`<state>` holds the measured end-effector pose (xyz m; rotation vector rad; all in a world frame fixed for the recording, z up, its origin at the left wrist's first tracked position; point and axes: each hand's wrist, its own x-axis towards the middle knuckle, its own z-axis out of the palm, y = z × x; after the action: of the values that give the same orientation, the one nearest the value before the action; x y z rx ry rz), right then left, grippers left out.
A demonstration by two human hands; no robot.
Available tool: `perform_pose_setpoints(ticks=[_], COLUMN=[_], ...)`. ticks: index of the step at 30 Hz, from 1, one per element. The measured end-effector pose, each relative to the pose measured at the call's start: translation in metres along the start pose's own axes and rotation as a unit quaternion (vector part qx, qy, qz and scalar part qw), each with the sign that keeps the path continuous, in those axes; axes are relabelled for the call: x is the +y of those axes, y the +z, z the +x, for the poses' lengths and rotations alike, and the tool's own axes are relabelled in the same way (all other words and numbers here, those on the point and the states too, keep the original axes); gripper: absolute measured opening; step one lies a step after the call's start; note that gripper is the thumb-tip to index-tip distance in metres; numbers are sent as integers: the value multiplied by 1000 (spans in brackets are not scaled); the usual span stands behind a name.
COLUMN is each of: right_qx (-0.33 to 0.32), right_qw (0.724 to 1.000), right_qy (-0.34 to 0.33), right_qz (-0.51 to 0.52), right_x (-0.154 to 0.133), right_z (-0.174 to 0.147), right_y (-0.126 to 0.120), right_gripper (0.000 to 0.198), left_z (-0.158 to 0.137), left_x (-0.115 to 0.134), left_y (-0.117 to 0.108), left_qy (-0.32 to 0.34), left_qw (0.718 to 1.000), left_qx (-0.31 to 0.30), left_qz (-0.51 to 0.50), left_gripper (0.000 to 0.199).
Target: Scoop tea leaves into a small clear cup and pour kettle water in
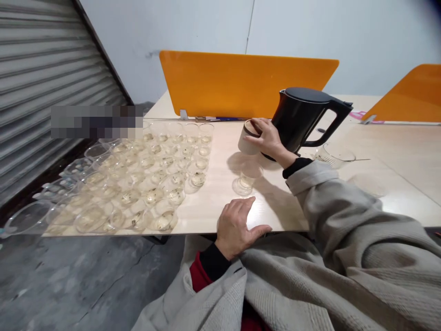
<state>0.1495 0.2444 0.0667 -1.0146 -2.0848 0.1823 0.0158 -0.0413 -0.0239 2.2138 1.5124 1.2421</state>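
My right hand (267, 139) is wrapped round the upper part of a pale canister (247, 145) with a dark rim, just left of a black electric kettle (299, 117). Nearer to me, a clear plastic cup (247, 179) with pale liquid stands by itself. My left hand (237, 225) is at the table's front edge, thumb and fingers apart, holding nothing. Rows of clear plastic cups (151, 195), with pale liquid and dark bits at the bottom, cover the table's left side.
An orange divider (241, 85) stands along the back, and a second orange panel (409, 99) at the far right. A clear container (336, 154) with a thin stick across it sits right of the kettle, partly behind my sleeve. The table's front edge (193, 233) borders a concrete floor.
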Motion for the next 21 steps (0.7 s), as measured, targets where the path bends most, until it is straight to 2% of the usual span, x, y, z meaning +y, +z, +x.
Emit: perform_pose_setpoints(ticks=[5,10,17,21], right_qx=[-34,-61,-93,-76], right_qw=[998,996,993,995], right_qy=[41,37,48,40], right_qz=[30,45,59,56], right_x=[25,32,36,25], right_z=[12,18,18,3], right_y=[39,55,55,32], right_gripper=[65,68,81,81], left_z=[0,-1,-1,-2], left_x=[2,3,1,0], left_y=[1,2,2,2], left_qy=[4,2,-2,0], left_qw=[1000,1000,1000,1000], left_qx=[7,-1,-4,-4], left_qz=[4,9,12,12], left_gripper=[68,66,67,72])
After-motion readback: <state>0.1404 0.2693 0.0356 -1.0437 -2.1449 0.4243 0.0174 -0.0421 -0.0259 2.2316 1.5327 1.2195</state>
